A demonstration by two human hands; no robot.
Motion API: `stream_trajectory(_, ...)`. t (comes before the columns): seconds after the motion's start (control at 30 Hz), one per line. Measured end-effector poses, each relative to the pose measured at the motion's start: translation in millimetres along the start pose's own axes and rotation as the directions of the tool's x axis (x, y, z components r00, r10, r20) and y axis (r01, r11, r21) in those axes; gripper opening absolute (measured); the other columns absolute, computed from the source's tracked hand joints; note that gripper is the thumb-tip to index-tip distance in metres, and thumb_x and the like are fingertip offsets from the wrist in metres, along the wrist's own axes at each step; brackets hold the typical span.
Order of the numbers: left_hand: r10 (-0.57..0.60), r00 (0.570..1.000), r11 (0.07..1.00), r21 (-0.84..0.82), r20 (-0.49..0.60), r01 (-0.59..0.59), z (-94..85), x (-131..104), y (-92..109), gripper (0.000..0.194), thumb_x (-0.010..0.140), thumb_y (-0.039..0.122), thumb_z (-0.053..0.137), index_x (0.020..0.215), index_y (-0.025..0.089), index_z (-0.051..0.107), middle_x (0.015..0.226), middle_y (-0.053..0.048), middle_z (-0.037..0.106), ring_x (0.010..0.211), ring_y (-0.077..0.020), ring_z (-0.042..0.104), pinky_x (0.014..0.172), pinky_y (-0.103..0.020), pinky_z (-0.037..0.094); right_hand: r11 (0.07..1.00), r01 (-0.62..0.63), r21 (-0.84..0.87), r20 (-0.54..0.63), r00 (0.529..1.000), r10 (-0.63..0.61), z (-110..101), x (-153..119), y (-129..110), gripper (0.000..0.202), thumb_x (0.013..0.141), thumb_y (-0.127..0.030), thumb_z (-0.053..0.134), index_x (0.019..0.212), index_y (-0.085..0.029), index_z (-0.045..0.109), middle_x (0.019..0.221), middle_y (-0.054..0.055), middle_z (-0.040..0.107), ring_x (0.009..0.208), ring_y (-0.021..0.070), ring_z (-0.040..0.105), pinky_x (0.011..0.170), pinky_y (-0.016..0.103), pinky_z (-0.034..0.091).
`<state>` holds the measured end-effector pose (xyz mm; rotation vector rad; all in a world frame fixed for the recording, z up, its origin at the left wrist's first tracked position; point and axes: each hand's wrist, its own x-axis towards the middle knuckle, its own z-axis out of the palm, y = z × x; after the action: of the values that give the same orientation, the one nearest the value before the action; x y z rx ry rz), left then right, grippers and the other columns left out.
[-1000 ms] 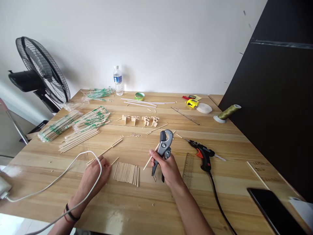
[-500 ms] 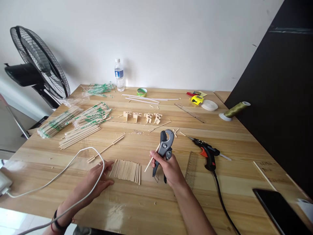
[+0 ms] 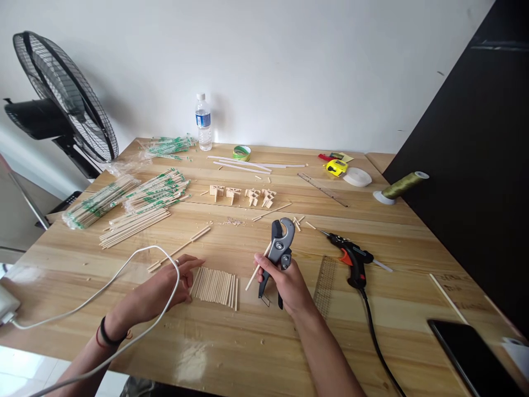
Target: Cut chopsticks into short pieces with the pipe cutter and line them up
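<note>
In the head view, your right hand (image 3: 289, 284) is gripping the cutter (image 3: 279, 246), its fingers closing around the handles while thumb and forefinger are pinching a thin stick (image 3: 250, 281) alongside. This is probably keeping both ready, freeing your left hand (image 3: 151, 292). Your left fingers are spreading at the left end of the row of short sticks (image 3: 217, 288), forefinger reaching past the far corner, thumb staying low near the edge, seemingly for evening the ends. The row is lying on the near part of the table (image 3: 165, 355), side by side, likely for easy comparing of lengths.

Compared with the earlier frame, your left forefinger is now extending over the far left corner, and the leftmost stick is sitting closer to the others; the cutter is keeping its pose.
</note>
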<state>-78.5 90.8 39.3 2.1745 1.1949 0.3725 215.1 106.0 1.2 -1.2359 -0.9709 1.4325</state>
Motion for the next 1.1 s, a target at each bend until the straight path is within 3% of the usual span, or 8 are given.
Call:
stream_trajectory(0.3,0.024,0.999,1.000,-0.014,-0.026,-0.024,0.7,2,2,0.061,0.079,0.007,0.055,0.137,0.024,0.063,0.113,-0.007,0.071,0.086,-0.0211,0.073,0.080,-0.034,0.064,1.000,-0.022,-0.010,-0.005,1.000,0.022,0,-1,-1,0.046,0.071,-0.060,0.086,0.070,-0.017,0.070,0.064,0.003,0.067,0.054,0.0166,0.061,0.057,0.030,0.052)
stream_trajectory(0.5,0.031,1.000,0.999,-0.032,-0.003,-0.031,-0.3,1,2,0.055,0.083,0.011,0.058,0.137,0.022,0.064,0.108,-0.008,0.072,0.093,-0.0235,0.073,0.081,-0.034,0.064,1.000,-0.026,-0.012,0.001,1.000,0.026,0,-1,-2,0.045,0.073,-0.060,0.085,0.069,-0.017,0.070,0.064,0.004,0.067,0.055,0.0174,0.061,0.057,0.030,0.051)
stream_trajectory(0.67,-0.002,1.000,0.998,-0.060,0.028,0.003,4.7,-2,-2,0.062,0.084,0.009,0.055,0.144,0.025,0.057,0.132,-0.011,0.065,0.083,-0.0187,0.071,0.079,-0.033,0.063,1.000,-0.024,-0.019,0.000,1.000,0.024,-1,-1,-2,0.046,0.073,-0.061,0.085,0.069,-0.018,0.070,0.063,0.003,0.067,0.055,0.0177,0.061,0.057,0.030,0.052)
stream_trajectory(1.1,0.004,1.000,1.000,-0.014,0.031,-0.004,9.5,-4,-5,0.066,0.084,0.010,0.059,0.147,0.029,0.055,0.144,-0.012,0.060,0.088,-0.0215,0.070,0.080,-0.036,0.063,1.000,-0.019,-0.015,0.008,1.000,0.019,-2,-1,0,0.044,0.076,-0.059,0.084,0.071,-0.017,0.070,0.064,0.003,0.068,0.056,0.0171,0.061,0.060,0.030,0.050)
